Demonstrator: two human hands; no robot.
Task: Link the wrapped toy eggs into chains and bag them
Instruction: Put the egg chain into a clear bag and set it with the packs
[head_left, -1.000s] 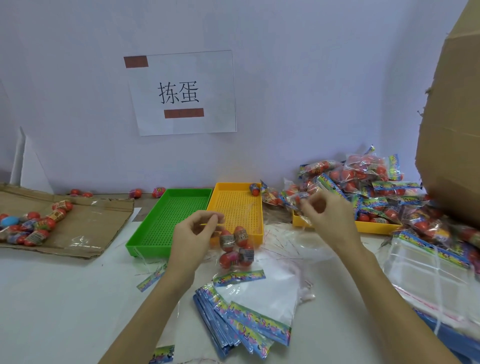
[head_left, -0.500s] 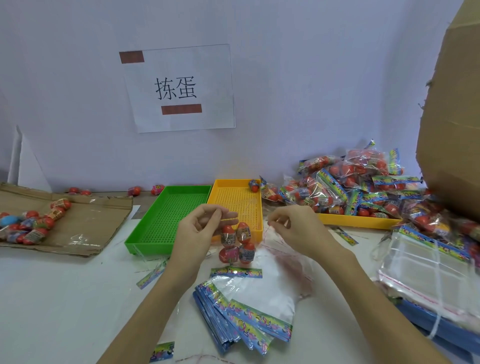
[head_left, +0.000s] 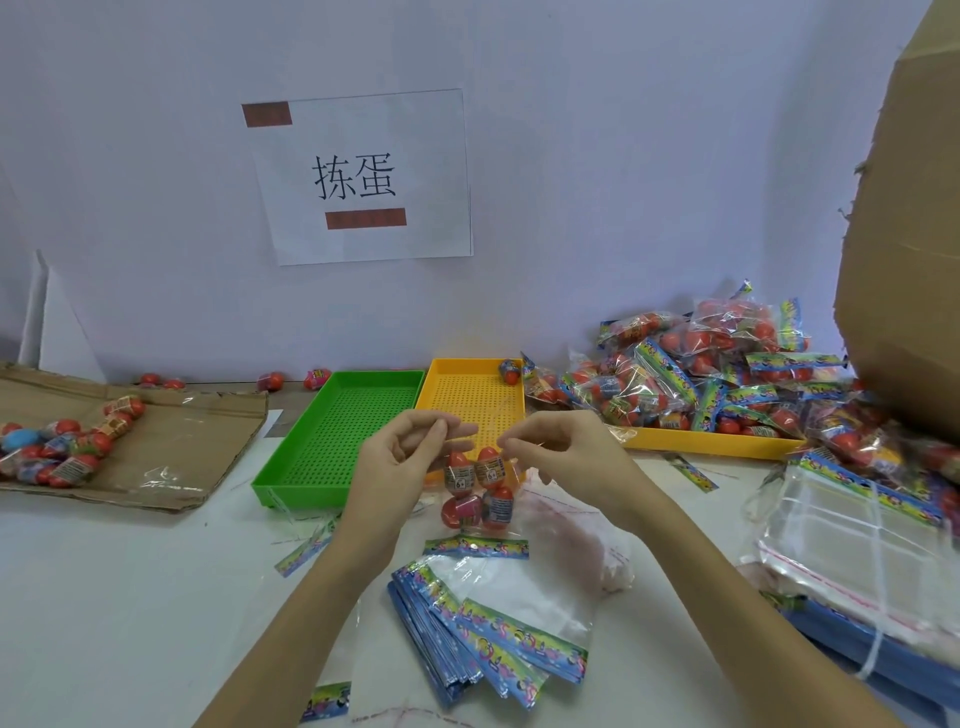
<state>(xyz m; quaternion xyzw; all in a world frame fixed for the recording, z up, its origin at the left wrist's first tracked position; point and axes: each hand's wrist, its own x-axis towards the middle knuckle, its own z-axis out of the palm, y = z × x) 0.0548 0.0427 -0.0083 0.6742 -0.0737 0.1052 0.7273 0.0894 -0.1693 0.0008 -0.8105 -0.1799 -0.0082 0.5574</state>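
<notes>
A clear bag (head_left: 480, 493) holding several red wrapped toy eggs hangs in front of the trays. My left hand (head_left: 402, 460) pinches its top edge on the left, and my right hand (head_left: 558, 452) pinches the top on the right. The bag's printed header strip (head_left: 475, 546) hangs at its lower end. A stack of flat bags with colourful headers (head_left: 488, 629) lies on the white table (head_left: 130, 597) below my hands. Linked eggs (head_left: 67, 447) lie on cardboard at the far left.
A green tray (head_left: 291, 467) and a yellow tray (head_left: 475, 395) stand side by side behind my hands. A heap of filled bags (head_left: 701, 379) fills another yellow tray at right. A bundled stack of clear bags (head_left: 852, 551) and a cardboard box (head_left: 909, 260) stand at the far right.
My right hand came back from the heap of filled bags and now pinches the top of the egg bag beside my left hand. The left hand stayed in place.
</notes>
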